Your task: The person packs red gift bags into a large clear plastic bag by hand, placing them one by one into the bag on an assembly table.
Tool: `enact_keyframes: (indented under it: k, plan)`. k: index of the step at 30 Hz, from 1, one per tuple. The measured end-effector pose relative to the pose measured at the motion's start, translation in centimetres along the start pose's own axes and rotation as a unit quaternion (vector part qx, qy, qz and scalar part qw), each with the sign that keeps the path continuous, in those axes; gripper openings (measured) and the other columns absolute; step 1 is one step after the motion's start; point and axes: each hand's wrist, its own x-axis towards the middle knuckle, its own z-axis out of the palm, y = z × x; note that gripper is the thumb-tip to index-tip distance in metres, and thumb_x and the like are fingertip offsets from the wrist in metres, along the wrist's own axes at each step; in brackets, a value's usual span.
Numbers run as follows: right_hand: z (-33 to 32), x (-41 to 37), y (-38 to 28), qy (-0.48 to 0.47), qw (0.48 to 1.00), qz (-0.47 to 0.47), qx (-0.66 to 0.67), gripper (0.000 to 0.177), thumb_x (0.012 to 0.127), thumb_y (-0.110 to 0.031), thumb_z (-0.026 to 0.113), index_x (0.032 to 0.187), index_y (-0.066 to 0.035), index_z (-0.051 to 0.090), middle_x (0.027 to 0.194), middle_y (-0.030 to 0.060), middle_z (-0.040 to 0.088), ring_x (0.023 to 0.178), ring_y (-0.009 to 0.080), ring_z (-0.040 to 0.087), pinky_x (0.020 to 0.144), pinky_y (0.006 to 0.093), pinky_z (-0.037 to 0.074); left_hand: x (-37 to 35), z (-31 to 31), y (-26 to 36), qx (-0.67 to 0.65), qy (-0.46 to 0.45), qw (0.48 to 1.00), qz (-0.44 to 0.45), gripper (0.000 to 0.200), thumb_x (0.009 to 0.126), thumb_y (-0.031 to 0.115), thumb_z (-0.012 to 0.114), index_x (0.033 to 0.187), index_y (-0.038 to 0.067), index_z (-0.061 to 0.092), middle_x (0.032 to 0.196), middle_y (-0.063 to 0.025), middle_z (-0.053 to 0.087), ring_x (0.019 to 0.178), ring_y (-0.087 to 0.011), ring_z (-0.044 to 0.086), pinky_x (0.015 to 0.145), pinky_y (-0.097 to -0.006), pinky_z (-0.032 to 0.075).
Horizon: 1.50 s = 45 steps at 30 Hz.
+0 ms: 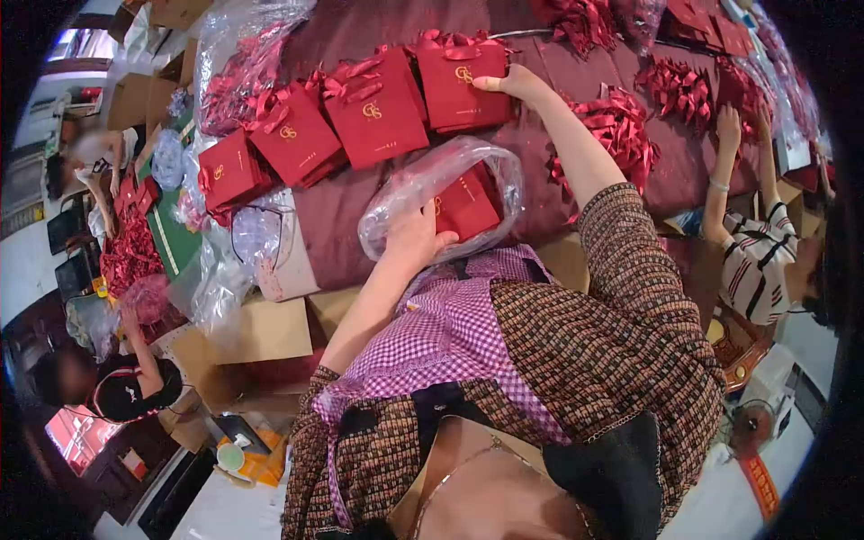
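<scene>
My right hand point(517, 84) is closed around the right edge of a stack of red paper gift bags point(457, 101), thumb across the front. These bags have gold lettering and red ribbon handles. Close to my body, my left hand point(416, 236) grips a clear plastic bag point(376, 225) at its near left side; some of the fingers are hidden. Inside that plastic bag lie more red gift bags point(470, 205). To the left of my right hand, further stacks point(378, 117), point(295, 137) and a leftmost stack point(230, 171) lean in a row on the dark red table cover point(333, 216).
Bundles of red ribbon-handled bags point(616, 130) lie to the right. A filled plastic sack point(238, 76) stands at the far left. Cardboard boxes point(256, 333) sit below the table edge. A co-worker's hands point(729, 126) work at the right; other people sit left.
</scene>
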Motion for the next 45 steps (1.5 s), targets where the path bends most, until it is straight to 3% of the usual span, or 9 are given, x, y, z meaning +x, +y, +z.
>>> enact_keyframes:
  k: [6, 20, 32, 35, 38, 40, 42, 43, 45]
  plan:
    - [0.1, 0.2, -2.0, -0.001, 0.998, 0.021, -0.051, 0.063, 0.065, -0.04, 0.082, 0.108, 0.001, 0.063, 0.102, 0.0114, 0.066, 0.092, 0.0209, 0.062, 0.082, 0.034, 0.047, 0.4, -1.0, 0.5, -0.056, -0.068, 0.995, -0.039, 0.09, 0.068, 0.043, 0.074, 0.134, -0.002, 0.033, 0.137, -0.0308, 0.034, 0.126, -0.0456, 0.034, 0.102, -0.0496, 0.033]
    - [0.3, -1.8, -4.9, -0.013, 0.997, 0.056, 0.056, 0.062, 0.062, -0.034, 0.085, 0.107, 0.003, 0.062, 0.103, 0.0138, 0.065, 0.094, 0.0226, 0.062, 0.084, 0.0354, 0.047, -0.2, -0.5, -0.1, -0.001, -0.035, 0.999, -0.006, 0.087, 0.073, 0.048, 0.068, 0.134, -0.002, 0.031, 0.132, -0.0282, 0.038, 0.122, -0.045, 0.038, 0.1, -0.0499, 0.034]
    - [1.8, -0.9, -3.0, 0.01, 0.969, 0.038, 0.245, 0.04, 0.07, -0.009, 0.075, 0.107, 0.001, 0.061, 0.1, 0.0112, 0.065, 0.085, 0.0233, 0.064, 0.079, 0.038, 0.051, -0.4, -0.5, -0.8, 0.033, 0.017, 0.999, 0.015, 0.091, 0.07, 0.048, 0.07, 0.134, -0.004, 0.031, 0.132, -0.0292, 0.038, 0.121, -0.0444, 0.039, 0.101, -0.0496, 0.033]
    - [-0.3, -1.6, -3.8, 0.047, 0.982, -0.016, 0.183, 0.038, 0.067, -0.005, 0.077, 0.102, 0.001, 0.063, 0.095, 0.0107, 0.067, 0.081, 0.0218, 0.064, 0.075, 0.0353, 0.051, -0.6, -0.2, -0.9, 0.022, 0.031, 0.999, 0.008, 0.093, 0.071, 0.046, 0.07, 0.136, -0.003, 0.027, 0.134, -0.0302, 0.035, 0.124, -0.0449, 0.036, 0.102, -0.0502, 0.032]
    - [-4.4, -3.0, -7.3, 0.112, 0.99, -0.075, -0.046, 0.049, 0.065, -0.014, 0.081, 0.104, 0.006, 0.059, 0.095, 0.0156, 0.066, 0.083, 0.0207, 0.063, 0.075, 0.0371, 0.05, -0.7, -0.4, -0.9, 0.012, 0.021, 1.0, 0.009, 0.093, 0.071, 0.045, 0.07, 0.137, -0.003, 0.025, 0.136, -0.0316, 0.032, 0.125, -0.0454, 0.034, 0.103, -0.0503, 0.03]
    - [-6.7, -3.9, -8.4, 0.195, 0.932, -0.161, -0.261, 0.062, 0.064, -0.02, 0.083, 0.107, 0.009, 0.049, 0.095, 0.0236, 0.064, 0.088, 0.0311, 0.063, 0.076, 0.038, 0.049, -0.6, -1.0, -0.7, -0.059, -0.085, 0.994, -0.034, 0.094, 0.072, 0.043, 0.071, 0.138, -0.003, 0.023, 0.137, -0.0329, 0.029, 0.127, -0.0461, 0.032, 0.104, -0.0502, 0.029]
    - [-5.3, -8.2, -13.5, 0.218, 0.898, -0.166, -0.344, 0.063, 0.063, -0.018, 0.083, 0.106, 0.008, 0.045, 0.093, 0.0242, 0.063, 0.089, 0.0302, 0.063, 0.077, 0.0366, 0.049, -0.5, -0.6, -0.9, -0.025, -0.001, 1.0, 0.003, 0.094, 0.072, 0.043, 0.07, 0.138, -0.004, 0.022, 0.137, -0.033, 0.03, 0.127, -0.0463, 0.031, 0.104, -0.0502, 0.03]
    - [-6.1, -6.7, -11.2, 0.18, 0.892, -0.155, -0.385, 0.062, 0.063, -0.023, 0.081, 0.102, 0.006, 0.042, 0.095, 0.0305, 0.06, 0.093, 0.0418, 0.06, 0.078, 0.0445, 0.049, -0.4, -1.7, -0.5, -0.082, -0.112, 0.989, -0.049, 0.094, 0.072, 0.042, 0.07, 0.138, -0.004, 0.022, 0.137, -0.0334, 0.029, 0.128, -0.0466, 0.029, 0.104, -0.0508, 0.029]
    - [-3.1, -7.6, -9.6, 0.183, 0.837, -0.13, -0.499, 0.058, 0.064, -0.025, 0.079, 0.101, 0.003, 0.044, 0.094, 0.0279, 0.061, 0.091, 0.0394, 0.061, 0.08, 0.0457, 0.049, -0.6, -1.0, -0.6, -0.047, -0.054, 0.997, -0.02, 0.094, 0.072, 0.042, 0.07, 0.138, -0.003, 0.022, 0.137, -0.0333, 0.029, 0.128, -0.0469, 0.03, 0.104, -0.0509, 0.03]
